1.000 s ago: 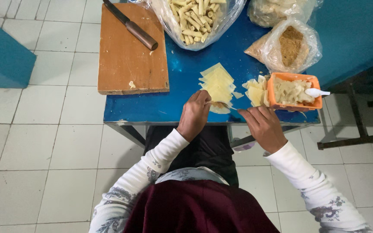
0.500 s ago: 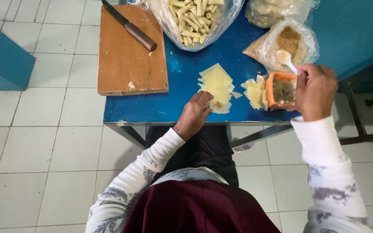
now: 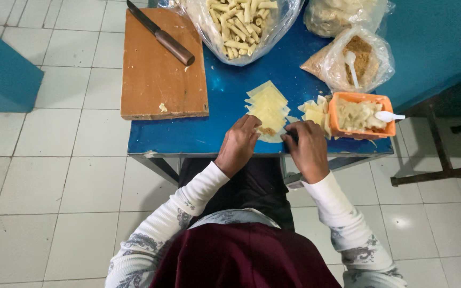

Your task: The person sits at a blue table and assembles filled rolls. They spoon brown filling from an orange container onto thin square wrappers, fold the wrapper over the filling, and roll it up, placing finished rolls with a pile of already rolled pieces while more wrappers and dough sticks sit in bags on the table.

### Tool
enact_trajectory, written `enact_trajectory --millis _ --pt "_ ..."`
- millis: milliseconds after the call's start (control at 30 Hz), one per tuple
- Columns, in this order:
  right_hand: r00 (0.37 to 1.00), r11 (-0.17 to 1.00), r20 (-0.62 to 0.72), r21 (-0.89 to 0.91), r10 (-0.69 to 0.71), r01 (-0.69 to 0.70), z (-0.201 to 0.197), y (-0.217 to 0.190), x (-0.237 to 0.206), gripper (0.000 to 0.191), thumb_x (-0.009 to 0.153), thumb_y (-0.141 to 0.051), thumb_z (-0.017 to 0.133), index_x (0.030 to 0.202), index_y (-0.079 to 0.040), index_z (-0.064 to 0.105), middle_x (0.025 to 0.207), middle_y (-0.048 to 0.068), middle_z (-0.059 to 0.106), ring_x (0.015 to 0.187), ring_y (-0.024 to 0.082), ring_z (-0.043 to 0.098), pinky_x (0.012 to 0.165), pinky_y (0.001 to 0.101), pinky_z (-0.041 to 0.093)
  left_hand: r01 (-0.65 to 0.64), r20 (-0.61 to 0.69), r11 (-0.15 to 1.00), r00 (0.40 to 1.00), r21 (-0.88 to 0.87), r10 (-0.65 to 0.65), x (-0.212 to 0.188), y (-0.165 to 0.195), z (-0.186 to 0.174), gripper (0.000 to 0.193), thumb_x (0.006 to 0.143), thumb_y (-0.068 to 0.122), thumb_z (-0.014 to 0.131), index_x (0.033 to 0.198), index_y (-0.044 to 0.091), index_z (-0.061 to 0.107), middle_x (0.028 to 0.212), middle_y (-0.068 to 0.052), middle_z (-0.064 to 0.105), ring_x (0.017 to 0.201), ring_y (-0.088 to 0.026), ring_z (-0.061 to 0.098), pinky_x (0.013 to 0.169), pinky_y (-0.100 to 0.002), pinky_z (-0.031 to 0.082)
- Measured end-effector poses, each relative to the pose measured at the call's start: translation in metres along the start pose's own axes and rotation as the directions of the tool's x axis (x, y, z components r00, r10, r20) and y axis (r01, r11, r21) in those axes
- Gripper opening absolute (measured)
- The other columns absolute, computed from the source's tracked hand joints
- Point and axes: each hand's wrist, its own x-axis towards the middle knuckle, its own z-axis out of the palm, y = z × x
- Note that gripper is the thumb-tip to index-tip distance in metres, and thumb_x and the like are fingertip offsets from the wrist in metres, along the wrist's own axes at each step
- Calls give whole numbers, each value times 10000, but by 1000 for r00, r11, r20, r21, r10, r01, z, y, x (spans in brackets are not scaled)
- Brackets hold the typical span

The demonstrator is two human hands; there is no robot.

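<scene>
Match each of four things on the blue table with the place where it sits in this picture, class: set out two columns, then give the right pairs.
Things:
1. dark-handled knife
2. white plastic spoon
3. stack of pale yellow square wrappers
4. clear bag of rolled pastry sticks

Places:
A. in the orange rectangular tub
B. on the brown wooden cutting board
C. at the table's far edge, beside the board
D. just beyond the person's two hands

Pairs: 1-B, 2-A, 3-D, 4-C
</scene>
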Motion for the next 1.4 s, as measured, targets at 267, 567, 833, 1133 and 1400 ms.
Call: enact_trajectory --millis 267,567,833,1133,1400 --pt "994 984 -1 137 112 -111 2 -11 1 103 898 -20 724 956 -39 642 911 127 650 841 321 650 729 415 496 38 6 999 999 -31 -38 0 4 1 282 846 -63 690 1099 6 585 1044 -177 641 916 -381 674 754 -422 553" --pt "996 952 -18 296 92 -83 -1 -23 0 216 988 26 631 1188 -43 673 1092 139 740 949 277 758 789 328 567 49 69 998 997 -41 -46 6 -3 6 278 872 -43 676 1127 8 577 1070 -177 643 876 -344 691 756 -415 560" --pt "996 979 54 195 -77 65 -2 -18 -4 340 870 18 688 1206 -27 656 1039 160 716 975 363 676 844 426 513 28 174 998 985 -54 -18 10 -8 4 455 756 -11 809 1141 18 567 1099 -167 626 945 -348 681 777 -424 553" --pt "999 971 35 239 4 -12 14 -4 7 78 947 -64 716 1022 -42 711 980 125 722 905 321 687 774 411 527 -171 198 985 967 35 161 11 -19 7 370 760 19 786 1073 -7 591 1085 -175 590 1061 -393 566 903 -456 471" --pt "1000 992 -14 125 -24 25 25 -3 21 107 864 -30 744 965 -19 710 911 155 658 920 363 620 796 442 497 -157 125 973 983 167 137 29 -37 25 94 841 -4 674 914 48 646 987 -136 617 1014 -364 578 874 -437 496"
